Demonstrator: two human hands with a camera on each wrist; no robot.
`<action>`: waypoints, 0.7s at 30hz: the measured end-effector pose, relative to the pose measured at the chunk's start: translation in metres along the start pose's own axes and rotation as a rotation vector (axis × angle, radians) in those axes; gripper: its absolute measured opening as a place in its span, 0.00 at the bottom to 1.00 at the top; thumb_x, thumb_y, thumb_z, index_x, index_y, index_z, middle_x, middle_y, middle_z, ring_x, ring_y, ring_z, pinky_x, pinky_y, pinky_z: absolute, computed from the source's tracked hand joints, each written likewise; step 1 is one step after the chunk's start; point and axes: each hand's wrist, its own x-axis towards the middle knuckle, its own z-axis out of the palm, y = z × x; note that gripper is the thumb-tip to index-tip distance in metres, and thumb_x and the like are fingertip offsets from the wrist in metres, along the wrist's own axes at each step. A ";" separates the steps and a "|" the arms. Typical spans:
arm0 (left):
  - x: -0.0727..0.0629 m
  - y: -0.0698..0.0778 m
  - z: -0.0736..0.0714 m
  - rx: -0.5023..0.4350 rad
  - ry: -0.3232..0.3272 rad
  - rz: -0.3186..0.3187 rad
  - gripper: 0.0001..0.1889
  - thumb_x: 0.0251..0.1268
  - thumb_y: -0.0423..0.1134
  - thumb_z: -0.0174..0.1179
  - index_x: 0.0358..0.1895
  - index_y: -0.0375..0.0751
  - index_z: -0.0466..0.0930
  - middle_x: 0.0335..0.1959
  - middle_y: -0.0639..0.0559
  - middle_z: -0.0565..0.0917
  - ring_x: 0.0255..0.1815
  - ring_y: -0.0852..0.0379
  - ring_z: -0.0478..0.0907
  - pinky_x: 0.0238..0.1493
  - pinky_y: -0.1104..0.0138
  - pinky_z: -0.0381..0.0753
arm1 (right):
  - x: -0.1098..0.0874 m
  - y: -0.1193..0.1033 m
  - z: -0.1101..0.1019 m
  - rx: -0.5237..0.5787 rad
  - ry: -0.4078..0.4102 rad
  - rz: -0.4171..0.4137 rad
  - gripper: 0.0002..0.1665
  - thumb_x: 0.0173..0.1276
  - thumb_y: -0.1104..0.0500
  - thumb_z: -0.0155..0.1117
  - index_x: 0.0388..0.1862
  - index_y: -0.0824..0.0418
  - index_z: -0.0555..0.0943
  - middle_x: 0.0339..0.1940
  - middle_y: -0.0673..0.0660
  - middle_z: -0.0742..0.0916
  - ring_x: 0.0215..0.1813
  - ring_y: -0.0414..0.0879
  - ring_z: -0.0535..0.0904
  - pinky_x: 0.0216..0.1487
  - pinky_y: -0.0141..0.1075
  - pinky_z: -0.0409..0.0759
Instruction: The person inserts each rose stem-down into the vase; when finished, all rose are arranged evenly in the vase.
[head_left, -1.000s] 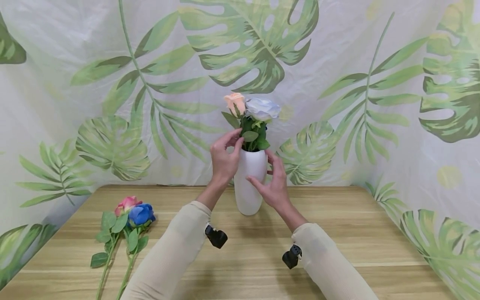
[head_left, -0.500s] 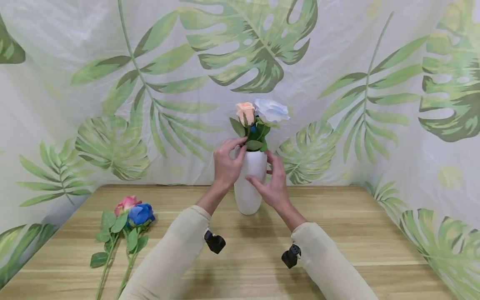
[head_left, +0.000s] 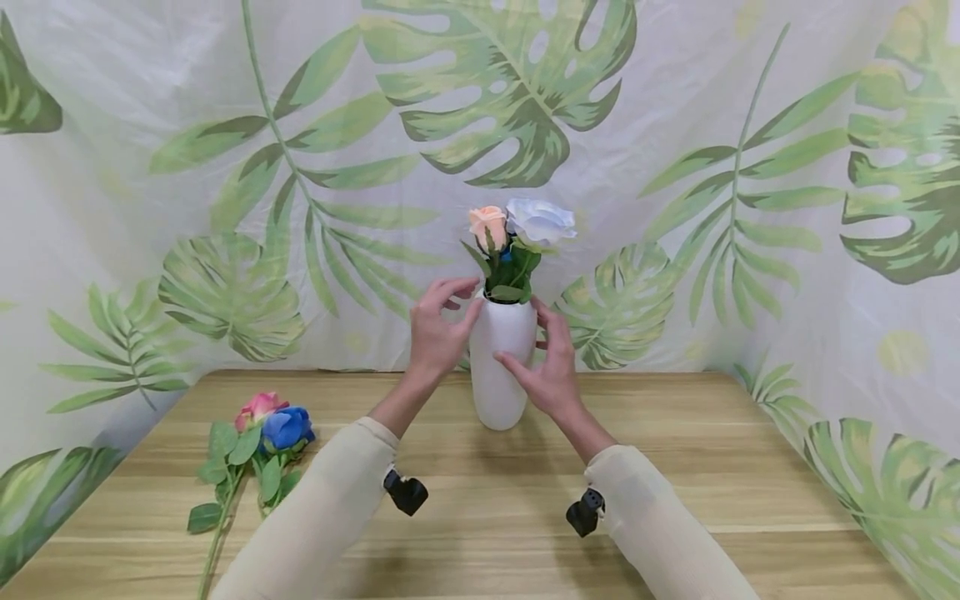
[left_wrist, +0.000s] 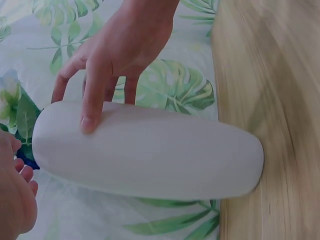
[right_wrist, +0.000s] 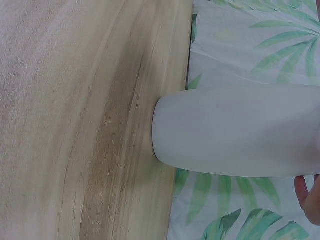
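On far side of table (head_left: 720, 433), clamping a white vase (head_left: 498, 392) in right hand (head_left: 553, 377), with left hand (head_left: 438, 331) just loosely parted beside it.

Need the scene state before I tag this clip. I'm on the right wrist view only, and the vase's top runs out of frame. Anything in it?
Observer: Yes. In the head view a peach rose and a pale blue bloom rise from the mouth of the white vase.
Operator: Left hand, where?
Observer: The left hand is at the left side of the vase's rim, below the peach rose; whether its thumb touches the rim, I can't tell.
Operator: Any flowers outside the vase?
Observer: Yes, a pink rose and a blue rose lie side by side on the table, at the person's left.
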 end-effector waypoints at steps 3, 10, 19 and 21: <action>-0.002 -0.001 -0.011 -0.009 -0.028 -0.024 0.12 0.64 0.23 0.68 0.50 0.28 0.87 0.43 0.36 0.87 0.45 0.42 0.84 0.45 0.51 0.86 | 0.000 -0.001 0.000 0.004 -0.004 0.003 0.52 0.56 0.63 0.83 0.76 0.68 0.66 0.68 0.70 0.74 0.64 0.66 0.75 0.48 0.59 0.86; -0.016 -0.006 -0.051 0.096 -0.121 -0.036 0.10 0.62 0.20 0.67 0.46 0.27 0.87 0.42 0.38 0.86 0.41 0.44 0.85 0.42 0.58 0.87 | 0.000 -0.001 0.000 0.011 -0.002 0.006 0.52 0.56 0.63 0.83 0.76 0.69 0.66 0.68 0.71 0.74 0.64 0.66 0.75 0.48 0.59 0.86; -0.039 -0.022 -0.110 0.262 -0.276 -0.074 0.08 0.64 0.21 0.67 0.44 0.29 0.87 0.39 0.40 0.86 0.38 0.45 0.84 0.38 0.57 0.88 | 0.000 -0.001 0.000 0.028 -0.013 0.017 0.52 0.56 0.63 0.82 0.76 0.69 0.65 0.69 0.71 0.73 0.65 0.66 0.74 0.50 0.60 0.85; -0.045 -0.023 -0.123 0.291 -0.317 -0.084 0.08 0.63 0.21 0.67 0.44 0.29 0.87 0.39 0.41 0.85 0.37 0.46 0.84 0.37 0.58 0.89 | 0.000 -0.001 0.000 0.027 -0.011 0.017 0.52 0.57 0.63 0.82 0.76 0.69 0.65 0.69 0.71 0.73 0.65 0.66 0.74 0.50 0.60 0.85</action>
